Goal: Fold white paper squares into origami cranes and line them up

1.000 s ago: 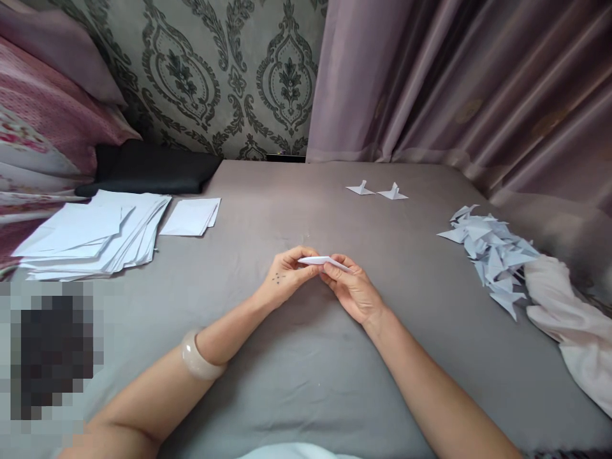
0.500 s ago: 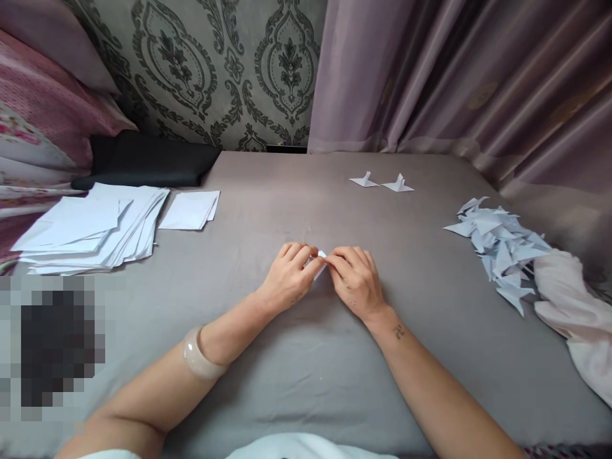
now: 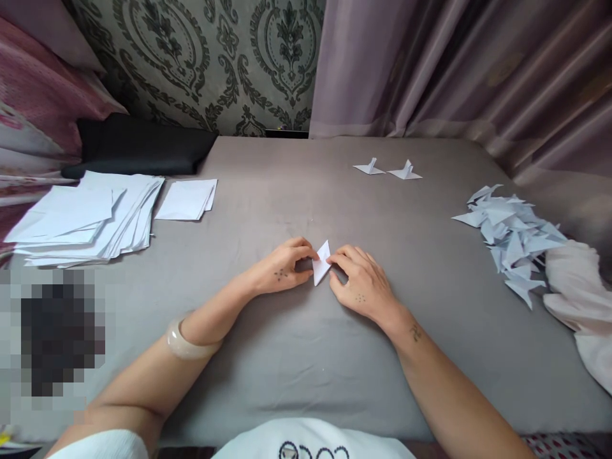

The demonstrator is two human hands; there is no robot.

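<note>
A small white folded paper (image 3: 321, 262), diamond-shaped with pointed ends, is between my two hands over the middle of the grey cloth. My left hand (image 3: 289, 264) has its thumb and fingertips at the paper's left edge. On the opposite edge are the fingertips of my right hand (image 3: 361, 277), its fingers bent and the thumb below. Both hands appear to grip the paper lightly by its sides. Farther back, two white folded paper pieces (image 3: 405, 171) with upright tips stand side by side.
At left lies a thick stack of white sheets (image 3: 138, 223), with smaller square papers (image 3: 186, 199) beside it. A folded black cloth (image 3: 143, 146) is behind them. Folded white paper pieces (image 3: 511, 229) are heaped at right, next to a pale crumpled cloth (image 3: 574, 280). Curtains (image 3: 406, 64) hang behind.
My hands have moved slightly apart, exposing more of the folded paper, now seen as a diamond. My left hand has turned at the wrist. The camera view has tilted a little downward.
</note>
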